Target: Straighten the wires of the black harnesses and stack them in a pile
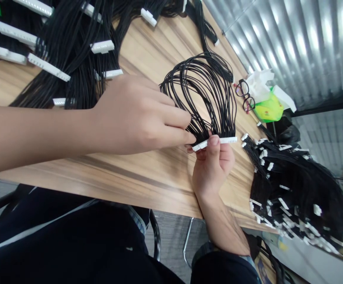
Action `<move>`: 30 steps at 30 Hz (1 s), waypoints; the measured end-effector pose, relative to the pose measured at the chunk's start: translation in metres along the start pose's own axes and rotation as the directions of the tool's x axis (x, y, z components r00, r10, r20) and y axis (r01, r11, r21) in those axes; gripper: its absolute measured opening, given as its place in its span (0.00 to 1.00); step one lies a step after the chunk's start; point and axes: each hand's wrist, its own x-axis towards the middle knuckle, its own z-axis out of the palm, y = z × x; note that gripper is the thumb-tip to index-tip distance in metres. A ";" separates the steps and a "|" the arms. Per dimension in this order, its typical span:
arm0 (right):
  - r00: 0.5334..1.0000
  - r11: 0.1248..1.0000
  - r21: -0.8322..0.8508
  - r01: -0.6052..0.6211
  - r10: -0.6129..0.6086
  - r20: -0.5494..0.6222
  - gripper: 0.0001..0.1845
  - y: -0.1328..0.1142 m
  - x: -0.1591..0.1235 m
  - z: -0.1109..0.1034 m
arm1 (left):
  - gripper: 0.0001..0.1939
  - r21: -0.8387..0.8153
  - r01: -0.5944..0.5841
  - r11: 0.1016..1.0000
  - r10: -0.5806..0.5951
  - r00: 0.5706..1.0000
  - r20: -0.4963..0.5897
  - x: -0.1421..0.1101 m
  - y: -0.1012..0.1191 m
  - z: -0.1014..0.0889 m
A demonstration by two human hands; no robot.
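Observation:
A looped bundle of thin black wires [186, 77] stands above the table, its ends entering a long white connector [228, 140]. My right hand [211, 171] is closed on this connector, the thumb on the near face and the fingers behind it. From the left reaches my left hand [142, 112], back of the hand up. Its fingers are closed on the black wires close to the connector's left end. The left thumb is mostly hidden, so the exact grip there is partly out of sight.
Many black wire harnesses with white connectors [49, 67] cover the table's [148, 47] upper left. Another large pile of harnesses [301, 189] lies at the right edge. Glasses [245, 94] and a green-and-white plastic bag [267, 106] rest near the corrugated metal wall [289, 39].

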 end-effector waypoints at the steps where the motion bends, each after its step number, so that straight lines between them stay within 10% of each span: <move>1: 1.000 1.000 -0.007 -0.002 0.002 0.002 0.17 0.000 0.000 0.000 | 0.29 0.000 0.000 1.000 0.000 1.000 0.001 -0.001 0.001 0.000; 14: 0.993 0.992 -0.099 0.075 -0.065 0.099 0.17 0.003 -0.001 0.000 | 0.18 0.014 -0.204 0.979 0.194 0.949 0.249 0.000 -0.010 -0.001; 23: 0.987 0.976 -0.200 0.088 -0.059 0.147 0.19 0.003 0.001 -0.001 | 0.17 0.098 -0.304 0.948 0.289 0.947 0.140 0.000 -0.010 -0.002; 30: 0.996 0.999 0.002 0.049 -0.049 0.075 0.14 0.005 0.019 -0.003 | 0.22 -0.099 -0.526 0.845 0.515 0.849 -0.115 -0.015 0.008 -0.003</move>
